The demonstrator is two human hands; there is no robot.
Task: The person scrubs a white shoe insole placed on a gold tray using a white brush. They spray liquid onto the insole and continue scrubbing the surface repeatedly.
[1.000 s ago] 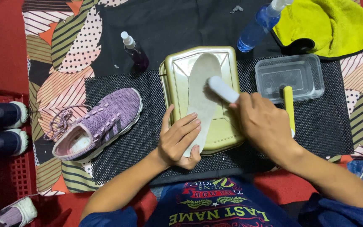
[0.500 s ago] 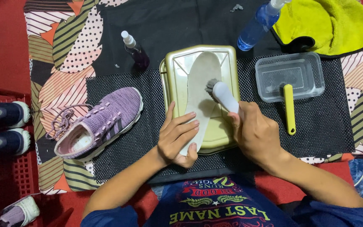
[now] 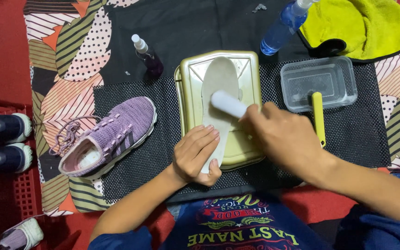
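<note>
On the gold tray [image 3: 248, 69] sits the white insole [image 3: 218, 97], so drips stay off the black mesh mat [image 3: 135, 162]. We pin its heel flat with our left hand [image 3: 194, 155], fingers pressed together, while our right hand [image 3: 285, 139] stays wrapped tight around the white brush [image 3: 228, 103], scrubbing mid-insole.

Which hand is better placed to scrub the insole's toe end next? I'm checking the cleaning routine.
Probably the right hand: it already holds the white brush on the insole. The left hand pins the heel end over the metal tray.
</note>
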